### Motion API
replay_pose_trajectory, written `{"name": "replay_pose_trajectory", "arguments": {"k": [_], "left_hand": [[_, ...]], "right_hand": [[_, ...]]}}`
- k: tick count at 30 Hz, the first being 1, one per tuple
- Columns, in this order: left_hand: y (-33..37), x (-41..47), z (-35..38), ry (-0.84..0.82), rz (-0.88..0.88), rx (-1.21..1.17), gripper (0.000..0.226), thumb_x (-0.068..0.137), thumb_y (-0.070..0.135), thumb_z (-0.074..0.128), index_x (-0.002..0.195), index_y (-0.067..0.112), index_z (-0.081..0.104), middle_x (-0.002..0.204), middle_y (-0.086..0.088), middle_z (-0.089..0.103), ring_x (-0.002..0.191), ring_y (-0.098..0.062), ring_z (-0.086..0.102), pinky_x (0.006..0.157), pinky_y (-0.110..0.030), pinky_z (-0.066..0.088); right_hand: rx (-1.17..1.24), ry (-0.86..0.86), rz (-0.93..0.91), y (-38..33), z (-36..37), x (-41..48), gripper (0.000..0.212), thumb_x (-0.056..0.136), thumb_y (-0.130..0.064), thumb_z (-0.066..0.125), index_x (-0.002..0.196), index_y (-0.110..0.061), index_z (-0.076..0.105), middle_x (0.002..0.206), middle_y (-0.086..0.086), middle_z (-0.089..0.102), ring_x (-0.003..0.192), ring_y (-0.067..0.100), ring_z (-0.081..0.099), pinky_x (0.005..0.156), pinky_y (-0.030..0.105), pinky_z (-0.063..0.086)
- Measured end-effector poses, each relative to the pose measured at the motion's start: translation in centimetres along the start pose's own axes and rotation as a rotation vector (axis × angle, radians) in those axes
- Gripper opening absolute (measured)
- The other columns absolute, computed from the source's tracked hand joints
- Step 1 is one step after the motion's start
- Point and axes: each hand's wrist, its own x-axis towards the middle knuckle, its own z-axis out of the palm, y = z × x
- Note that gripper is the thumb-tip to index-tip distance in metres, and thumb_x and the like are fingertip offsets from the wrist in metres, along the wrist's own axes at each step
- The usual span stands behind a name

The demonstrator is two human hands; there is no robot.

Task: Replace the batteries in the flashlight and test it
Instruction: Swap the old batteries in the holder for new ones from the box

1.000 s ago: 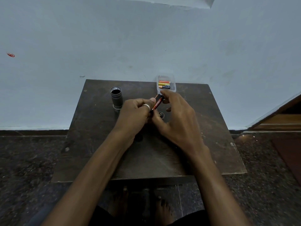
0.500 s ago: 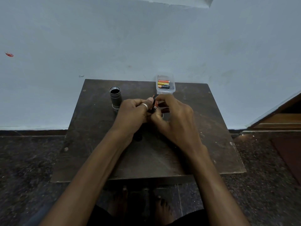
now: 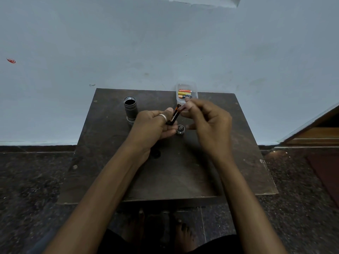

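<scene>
Centrally, a battery (image 3: 174,115) is gripped, tilted, in the left hand (image 3: 154,125). The blurred right hand (image 3: 207,121) is curled at the battery's top end; whether it is pinching cannot be told. Spare batteries (image 3: 184,93) are kept in a clear box (image 3: 195,88) behind. The flashlight (image 3: 130,109) is stood upright and open on the table (image 3: 174,176), left of the hands.

Silver ring (image 3: 162,117), dark garment (image 3: 216,244)

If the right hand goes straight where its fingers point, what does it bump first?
Probably the battery in the left hand; the right hand is blurred, so depth is unclear.
</scene>
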Motion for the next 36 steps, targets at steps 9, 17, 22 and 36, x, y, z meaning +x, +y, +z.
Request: {"name": "replay_pose_trajectory", "arguments": {"k": [9, 17, 22, 36], "left_hand": [[0.2, -0.1, 0.0, 0.011, -0.003, -0.028, 0.026, 0.097, 0.027, 0.06, 0.093, 0.002, 0.068, 0.086, -0.013, 0.071, 0.067, -0.01, 0.069, 0.064, -0.02, 0.06], [0.1, 0.0, -0.2, 0.009, -0.001, -0.022, 0.027, 0.097, 0.028, 0.06, 0.093, 0.003, 0.068, 0.084, -0.011, 0.071, 0.067, -0.009, 0.069, 0.063, -0.02, 0.058], [0.2, -0.1, -0.1, 0.005, -0.013, -0.03, 0.026, 0.099, 0.028, 0.057, 0.094, 0.004, 0.067, 0.086, -0.013, 0.072, 0.067, -0.009, 0.07, 0.063, -0.02, 0.058], [0.9, -0.5, 0.0, -0.094, -0.077, -0.039, 0.034, 0.104, 0.031, 0.044, 0.103, 0.005, 0.066, 0.086, -0.011, 0.074, 0.071, -0.016, 0.073, 0.065, -0.028, 0.06]], "right_hand": [[-0.533, -0.006, 0.23, 2.4, -2.1, 0.7, 0.028, 0.095, -0.04, 0.061, 0.077, -0.021, 0.07, 0.067, -0.005, 0.072, 0.069, 0.015, 0.072, 0.071, 0.034, 0.058], [-0.862, -0.086, 0.131, 2.3, -1.1, 0.0, 0.029, 0.094, -0.044, 0.061, 0.091, -0.017, 0.072, 0.091, 0.004, 0.075, 0.09, 0.028, 0.067, 0.07, 0.036, 0.052], [-0.809, -0.075, 0.119, 2.4, -1.1, 0.0, 0.033, 0.095, -0.046, 0.059, 0.086, -0.017, 0.073, 0.084, -0.002, 0.075, 0.081, 0.02, 0.067, 0.068, 0.034, 0.051], [-0.158, -0.176, 0.011, 0.0, -0.2, -0.1, 0.045, 0.079, -0.025, 0.085, 0.12, -0.019, 0.068, 0.114, -0.007, 0.071, 0.097, 0.002, 0.069, 0.07, 0.02, 0.058]]}}
